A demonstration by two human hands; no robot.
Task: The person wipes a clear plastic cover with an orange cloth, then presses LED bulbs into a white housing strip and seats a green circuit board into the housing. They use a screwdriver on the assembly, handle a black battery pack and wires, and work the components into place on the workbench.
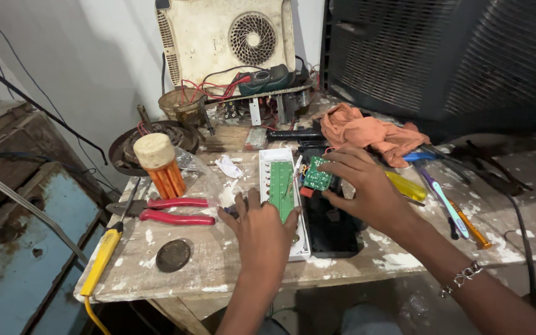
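a long white housing [298,239] with a green strip board inside it is laid lengthwise on the paint-stained wooden table [231,263], and everything else is placed from this housing. the left hand [260,228] is rested on the housing's near end, palm down, with the fingers spread loosely over the green strip; nothing is seen to be clasped in it. just right of the housing's far half, a small green circuit board [317,177] is pinched between the thumb and fingertips of the right hand [367,189], which is curled partly closed around it; a chain bracelet [463,277] is worn on that wrist. a black tray-like case [330,232] is set touching the housing's right edge, beneath the right hand.

left of the housing, red-handled pliers [178,211] are laid flat, and beyond them a yellow-handled soldering iron [102,260] is hung over the table's edge. a dark round disc [173,255] is found near the housing's near-left side. to the far left, an orange ribbed container with a cream cap [161,164] is stood upright. right of the housing, past the black case, a yellow-handled tool [406,186] and several screwdrivers [451,208] are scattered. behind the housing's far end, an orange cloth [367,131] is crumpled, and a cream appliance base with a round vent [227,40] is propped against the wall.
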